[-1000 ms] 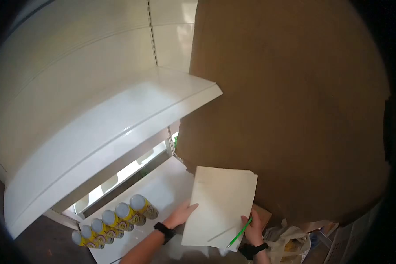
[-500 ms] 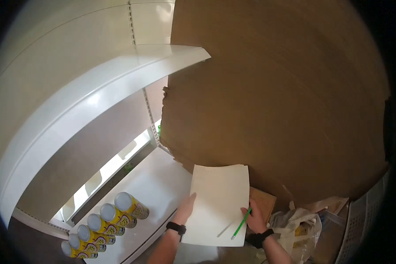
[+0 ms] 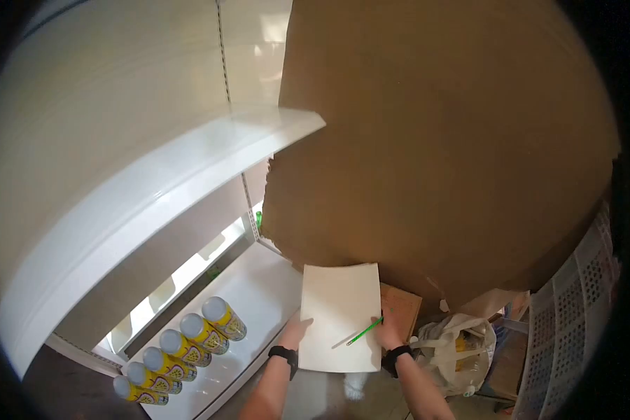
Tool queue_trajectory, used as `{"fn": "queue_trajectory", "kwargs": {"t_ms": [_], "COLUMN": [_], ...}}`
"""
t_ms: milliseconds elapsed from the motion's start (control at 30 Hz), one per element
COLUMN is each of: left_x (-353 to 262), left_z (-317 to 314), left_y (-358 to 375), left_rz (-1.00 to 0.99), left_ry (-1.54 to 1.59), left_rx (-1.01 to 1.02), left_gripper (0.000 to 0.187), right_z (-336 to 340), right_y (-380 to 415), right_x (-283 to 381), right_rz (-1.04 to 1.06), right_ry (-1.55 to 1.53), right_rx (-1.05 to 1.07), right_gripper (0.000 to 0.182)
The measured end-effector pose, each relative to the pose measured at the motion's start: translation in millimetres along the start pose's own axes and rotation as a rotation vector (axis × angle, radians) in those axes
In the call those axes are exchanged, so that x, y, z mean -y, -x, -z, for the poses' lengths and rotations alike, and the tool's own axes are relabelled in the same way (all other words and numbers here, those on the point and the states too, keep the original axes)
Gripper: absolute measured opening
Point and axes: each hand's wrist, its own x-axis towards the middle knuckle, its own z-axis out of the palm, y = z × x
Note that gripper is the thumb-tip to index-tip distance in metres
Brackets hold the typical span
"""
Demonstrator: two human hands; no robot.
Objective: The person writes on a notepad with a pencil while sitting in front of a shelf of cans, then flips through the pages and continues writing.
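Observation:
A stack of blank white paper (image 3: 339,301) is held up in front of me, one hand at each side. My left hand (image 3: 295,332) grips its left edge, thumb lying on the front. My right hand (image 3: 392,330) clasps the right edge and also keeps a green pencil (image 3: 364,332) slanted across the sheet. The pencil casts a thin shadow on the paper. Dark bands circle both wrists. Fingers behind the paper are hidden.
Yellow cans with grey caps (image 3: 217,308) stand in a row on the low white shelf (image 3: 259,280) at left. An upper shelf (image 3: 168,189) juts out above. Brown cardboard (image 3: 434,154) rises ahead. A plastic bag (image 3: 444,357) and a perforated white panel (image 3: 563,315) are at right.
My view has shifted, so the cans appear farther right. The paper sits slightly left and looks smaller. In my right hand the pencil now lies at a flatter slant.

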Motion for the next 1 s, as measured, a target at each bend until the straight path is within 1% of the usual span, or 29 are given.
{"fn": "queue_trajectory", "kwargs": {"t_ms": [33, 100, 133, 200, 233, 300, 333, 367, 433, 467, 533, 567, 633, 667, 700, 767, 800, 833, 900, 1000], "left_x": [-11.1, -32.5, -42.7, -67.3, -78.1, -96.0, -95.1, -101.3, -114.4, -116.0, -118.0, -122.3, -134.6, -128.4, -122.1, -113.4, -115.9, -113.8, -112.4, -122.6], "left_z": [0.1, -5.6, -8.4, -12.5, -13.8, -17.1, -15.2, -17.2, -17.2, -15.1, -12.8, -16.0, -23.8, -26.5, -29.3, -34.8, -38.9, -36.1, -27.9, -24.2], "left_y": [5.8, 25.3, 35.2, 59.8, 74.1, 100.6, 109.2, 124.4, 153.0, 164.8, 181.8, 196.7, 227.1, 231.4, 235.9, 245.1, 250.5, 249.4, 245.0, 248.4], "left_rz": [-0.012, 0.007, 0.002, -0.019, -0.022, -0.082, -0.136, -0.139, -0.156, -0.155, -0.166, -0.167, -0.181, -0.197, -0.206, -0.184, -0.204, -0.194, -0.235, -0.197], "left_ry": [-0.005, -0.037, -0.038, -0.154, -0.159, -0.074, -0.018, -0.014, -0.031, -0.039, 0.066, 0.060, 0.208, 0.265, 0.260, 0.299, 0.309, 0.307, 0.208, 0.219], "left_rx": [0.000, 0.087, 0.087, 0.076, 0.076, 0.026, 0.019, 0.013, -0.046, -0.045, -0.004, 0.002, -0.015, -0.042, -0.037, -0.141, -0.160, -0.167, -0.145, -0.163], "left_gripper": [0.036, 0.038, 0.038, 0.038, 0.038, 0.038, 0.036, 0.036, 0.032, 0.032, 0.035, 0.035, 0.038, 0.041, 0.041, 0.042, 0.045, 0.045, 0.047, 0.046], "right_z": [2.7, 15.3, 21.5, 36.2, 42.5, 55.6, 57.0, 65.9, 82.2, 86.2, 93.6, 96.9, 101.9, 107.5, 111.7, 112.5, 107.5, 107.3, 113.7, 110.1], "right_y": [1.2, 12.5, 16.5, 18.9, 20.0, 20.3, 24.0, 31.7, 47.1, 55.7, 69.8, 78.7, 93.2, 103.9, 109.9, 115.1, 114.2, 116.7, 116.7, 118.7], "right_x": [2.9, 14.4, 19.5, 47.6, 61.7, 87.1, 89.9, 108.2, 144.9, 153.8, 164.5, 167.3, 174.3, 189.5, 199.8, 209.2, 204.8, 206.2, 225.8, 220.7], "right_rz": [0.009, -0.204, -0.199, -0.170, -0.169, -0.171, -0.118, -0.112, -0.180, -0.183, -0.249, -0.249, -0.345, -0.363, -0.355, -0.444, -0.405, -0.414, -0.403, -0.391], "right_ry": [-0.006, -0.063, -0.064, -0.029, -0.034, -0.078, -0.088, -0.087, -0.324, -0.331, -0.561, -0.564, -0.645, -0.713, -0.719, -0.698, -0.671, -0.670, -0.715, -0.778], "right_rx": [-0.008, 0.155, 0.152, 0.140, 0.136, 0.086, 0.050, 0.055, 0.066, 0.062, 0.039, 0.031, -0.008, -0.033, -0.039, -0.031, -0.060, -0.054, -0.047, -0.012], "right_gripper": [0.032, 0.027, 0.027, 0.022, 0.022, 0.019, 0.020, 0.020, 0.020, 0.020, 0.019, 0.019, 0.018, 0.015, 0.015, 0.014, 0.012, 0.012, 0.012, 0.015]}}
